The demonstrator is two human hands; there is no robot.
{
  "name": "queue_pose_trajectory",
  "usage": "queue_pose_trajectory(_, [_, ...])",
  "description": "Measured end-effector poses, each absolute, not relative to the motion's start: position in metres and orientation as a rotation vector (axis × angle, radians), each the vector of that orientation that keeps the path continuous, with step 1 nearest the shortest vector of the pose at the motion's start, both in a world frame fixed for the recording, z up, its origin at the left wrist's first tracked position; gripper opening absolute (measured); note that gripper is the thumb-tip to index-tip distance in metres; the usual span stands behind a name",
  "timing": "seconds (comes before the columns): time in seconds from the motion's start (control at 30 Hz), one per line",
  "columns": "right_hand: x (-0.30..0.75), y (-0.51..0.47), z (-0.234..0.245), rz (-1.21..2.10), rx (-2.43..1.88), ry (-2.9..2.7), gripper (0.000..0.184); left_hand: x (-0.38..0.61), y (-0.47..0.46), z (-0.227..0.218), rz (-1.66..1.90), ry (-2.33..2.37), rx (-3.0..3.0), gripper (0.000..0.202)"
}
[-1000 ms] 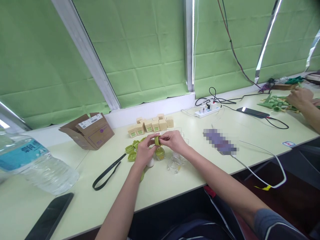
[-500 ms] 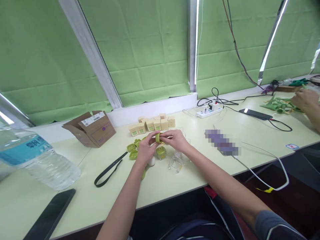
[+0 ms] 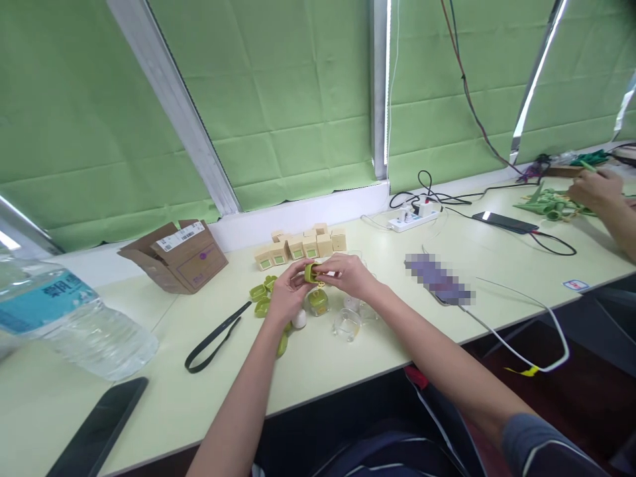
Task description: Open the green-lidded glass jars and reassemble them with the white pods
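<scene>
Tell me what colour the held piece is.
The piece is olive green, seen best in the head view.

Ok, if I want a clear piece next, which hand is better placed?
Probably the right hand: the clear pieces lie on its side, close by. The left hand is farther off and grips the green part, where the right hand is also busy.

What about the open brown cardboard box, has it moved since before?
No: the box sits in the same spot below the slanted grey metal window post.
</scene>
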State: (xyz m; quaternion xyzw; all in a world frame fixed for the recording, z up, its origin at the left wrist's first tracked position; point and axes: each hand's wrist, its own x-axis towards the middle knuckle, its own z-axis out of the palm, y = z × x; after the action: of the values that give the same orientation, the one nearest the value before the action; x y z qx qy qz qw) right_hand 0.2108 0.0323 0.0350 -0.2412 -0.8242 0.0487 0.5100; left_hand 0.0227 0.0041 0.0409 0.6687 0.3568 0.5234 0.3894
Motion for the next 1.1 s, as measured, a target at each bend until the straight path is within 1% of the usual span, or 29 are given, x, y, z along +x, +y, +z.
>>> queue_pose_trajectory(0.17, [0.210,0.033,0.037,-0.112,-0.578,-2.031,0.015,0.024,0.004,0.040,1.329,0.891,1.698,0.050])
queue_pose_trajectory(0.3, [0.210,0.034,0.036,-0.157,-0.548,-2.080,0.015,0.025,0.003,0.040,1.320,0.919,1.717,0.050])
queue_pose_trajectory(0.5, [0.208,0.037,0.029,-0.058,-0.564,-2.164,0.019,0.023,0.000,0.041,1.283,0.962,1.754,0.056])
queue_pose_trajectory(0.6, [0.206,0.037,0.027,0.004,-0.606,-2.092,0.019,0.021,-0.001,0.046,1.241,0.931,1.754,0.059])
queue_pose_trajectory(0.77, [0.209,0.032,0.033,0.059,-0.649,-1.984,0.018,0.019,-0.001,0.050,1.225,0.833,1.577,0.046])
queue_pose_trajectory(0.93, [0.212,0.028,0.038,0.078,-0.587,-1.960,0.019,0.020,0.000,0.046,1.255,0.851,1.564,0.047])
queue_pose_trajectory(1.1, [0.211,0.022,0.040,0.238,-0.579,-1.969,0.015,0.021,0.000,0.047,1.306,0.887,1.597,0.041])
